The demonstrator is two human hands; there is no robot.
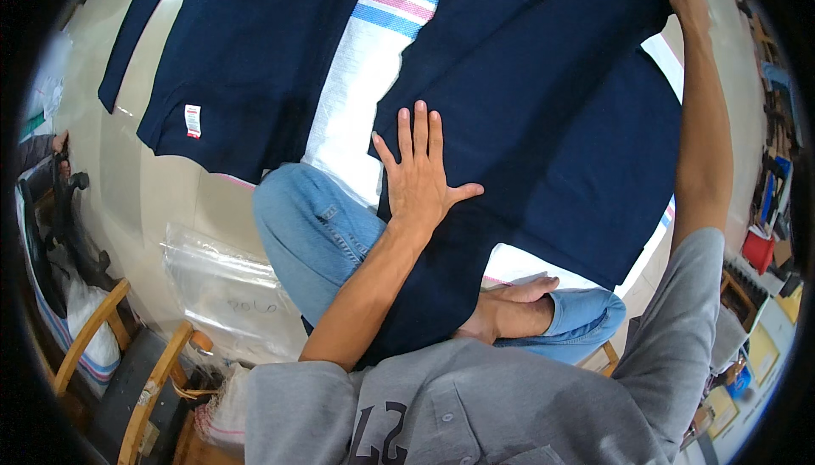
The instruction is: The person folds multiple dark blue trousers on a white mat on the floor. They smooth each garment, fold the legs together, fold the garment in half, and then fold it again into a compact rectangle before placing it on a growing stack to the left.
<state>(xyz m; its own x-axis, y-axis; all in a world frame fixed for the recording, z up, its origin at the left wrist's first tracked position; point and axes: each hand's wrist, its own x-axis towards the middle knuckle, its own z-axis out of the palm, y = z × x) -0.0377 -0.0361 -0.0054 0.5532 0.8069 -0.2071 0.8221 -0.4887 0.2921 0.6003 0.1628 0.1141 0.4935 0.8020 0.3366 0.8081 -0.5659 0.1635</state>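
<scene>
A large dark navy cloth garment (560,127) lies spread before me, one part of it running over my lap. Flat on its left part rests my left hand (420,178), palm down with the fingers spread. At the garment's far right corner my right hand (687,0) has its fingers closed on the edge. Another navy garment (248,51) lies to the left, with a small white and red label (193,121) near its lower edge. Under both shows a white woven plastic sheet (350,83) with blue and pink stripes.
Clear plastic bags (223,293) lie on the tiled floor beside my knee. A wooden-armed chair (153,395) stands at lower left. Another person's hand (60,141) shows at the far left. A navy strip (137,38) lies at upper left. A red container (758,250) is at right.
</scene>
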